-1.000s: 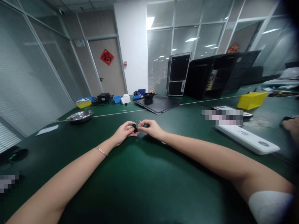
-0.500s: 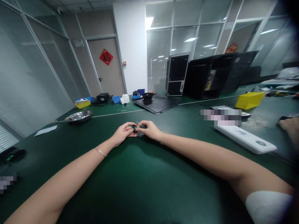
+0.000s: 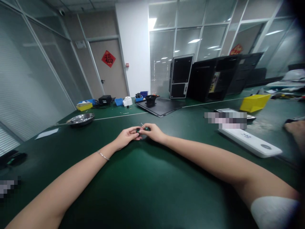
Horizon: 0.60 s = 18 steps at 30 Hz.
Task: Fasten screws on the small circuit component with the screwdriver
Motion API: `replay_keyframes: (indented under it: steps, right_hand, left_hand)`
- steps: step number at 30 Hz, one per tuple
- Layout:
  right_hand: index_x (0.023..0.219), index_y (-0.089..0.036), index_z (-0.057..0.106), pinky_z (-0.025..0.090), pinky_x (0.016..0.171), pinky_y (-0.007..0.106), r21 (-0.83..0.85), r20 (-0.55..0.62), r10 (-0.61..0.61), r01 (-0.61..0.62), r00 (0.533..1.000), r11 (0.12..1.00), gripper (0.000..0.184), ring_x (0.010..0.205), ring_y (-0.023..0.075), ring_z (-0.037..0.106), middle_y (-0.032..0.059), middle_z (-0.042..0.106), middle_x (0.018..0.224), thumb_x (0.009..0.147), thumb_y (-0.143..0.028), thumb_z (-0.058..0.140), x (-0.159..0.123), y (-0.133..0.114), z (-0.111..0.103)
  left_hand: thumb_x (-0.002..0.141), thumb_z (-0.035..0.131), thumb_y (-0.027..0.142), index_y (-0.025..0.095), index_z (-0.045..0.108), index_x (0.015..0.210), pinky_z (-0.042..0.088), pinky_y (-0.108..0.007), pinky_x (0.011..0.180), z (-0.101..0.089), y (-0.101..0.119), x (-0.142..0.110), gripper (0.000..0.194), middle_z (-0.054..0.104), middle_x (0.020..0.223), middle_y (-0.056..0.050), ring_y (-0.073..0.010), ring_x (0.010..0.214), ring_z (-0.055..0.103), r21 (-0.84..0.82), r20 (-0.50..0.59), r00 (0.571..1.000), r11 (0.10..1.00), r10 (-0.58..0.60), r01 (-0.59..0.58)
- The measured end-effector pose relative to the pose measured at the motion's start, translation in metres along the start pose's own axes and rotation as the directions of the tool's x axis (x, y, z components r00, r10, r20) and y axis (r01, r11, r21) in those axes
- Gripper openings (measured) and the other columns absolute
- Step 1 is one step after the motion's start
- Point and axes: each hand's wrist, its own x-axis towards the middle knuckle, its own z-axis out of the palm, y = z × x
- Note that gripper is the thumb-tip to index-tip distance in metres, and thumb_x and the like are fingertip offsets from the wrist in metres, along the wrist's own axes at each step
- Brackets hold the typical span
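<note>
Near the middle of the green table, my left hand (image 3: 127, 135) pinches a small dark piece with some green on it (image 3: 138, 130) between thumb and fingers. My right hand (image 3: 154, 132) meets it from the right, its fingers closed around a thin pale rod (image 3: 142, 125) that sticks out up and to the left. Something dark green (image 3: 147, 128) shows between the right fingers; whether it belongs to the rod I cannot tell. The fingertips of both hands are close together and partly cover the small piece.
A metal bowl (image 3: 82, 119) and a sheet of paper (image 3: 47, 133) lie to the left. Behind are a black panel (image 3: 162, 108) and a computer case (image 3: 182, 76). A white elongated device (image 3: 250, 141) and a yellow bin (image 3: 255, 103) are to the right, near another person's hand (image 3: 295, 128).
Both hands stay in nearly the same place. The fingers and the thin rod have shifted slightly, and the dark green part in the right hand shows a little more.
</note>
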Motion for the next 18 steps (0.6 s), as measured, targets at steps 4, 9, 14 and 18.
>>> replay_keyframes:
  steps: [4,9,14,18]
  right_hand:
    - [0.087,-0.016,0.065,0.036,0.052,0.022,0.066,0.066,0.059,-0.063,0.996,0.996,0.028,0.051,0.0086,0.046,0.0004,0.069,0.073,0.082,-0.043,0.061,0.0000,0.0014,-0.0047]
    - [0.086,-0.014,0.067,0.040,0.060,0.023,-0.020,0.093,0.005,-0.003,0.996,1.000,0.027,0.058,0.0100,0.051,0.0001,0.068,0.071,0.083,-0.041,0.061,0.0010,0.0038,-0.0057]
    - [0.083,-0.014,0.067,0.043,0.067,0.024,-0.065,0.119,-0.032,0.040,0.992,0.997,0.026,0.065,0.0122,0.056,0.0008,0.069,0.072,0.085,-0.039,0.060,0.0006,0.0023,-0.0048]
    - [0.084,-0.015,0.067,0.044,0.070,0.025,-0.053,0.149,-0.044,0.052,0.988,0.997,0.023,0.068,0.0131,0.059,0.0010,0.070,0.074,0.085,-0.037,0.060,-0.0004,0.0027,-0.0046]
  left_hand:
    - [0.083,0.069,0.027,0.011,0.055,0.130,0.055,-0.038,0.090,-0.0009,-0.0004,0.0001,0.051,0.071,0.109,-0.013,-0.0227,0.094,0.071,0.017,-0.011,1.000,1.000,-0.005,0.006]
    - [0.084,0.065,0.025,0.010,0.059,0.126,0.054,-0.038,0.088,-0.0018,0.0000,-0.0002,0.044,0.073,0.103,-0.013,-0.0217,0.090,0.072,0.011,0.004,1.000,1.000,-0.005,0.005]
    - [0.084,0.065,0.025,0.010,0.060,0.121,0.055,-0.034,0.080,-0.0034,-0.0016,0.0008,0.040,0.073,0.096,-0.012,-0.0200,0.084,0.071,0.037,0.001,1.000,0.999,0.016,-0.016]
    - [0.082,0.067,0.024,0.010,0.059,0.115,0.054,-0.031,0.075,-0.0039,-0.0034,0.0019,0.037,0.072,0.092,-0.010,-0.0183,0.079,0.071,0.051,-0.006,1.000,0.998,0.031,-0.030]
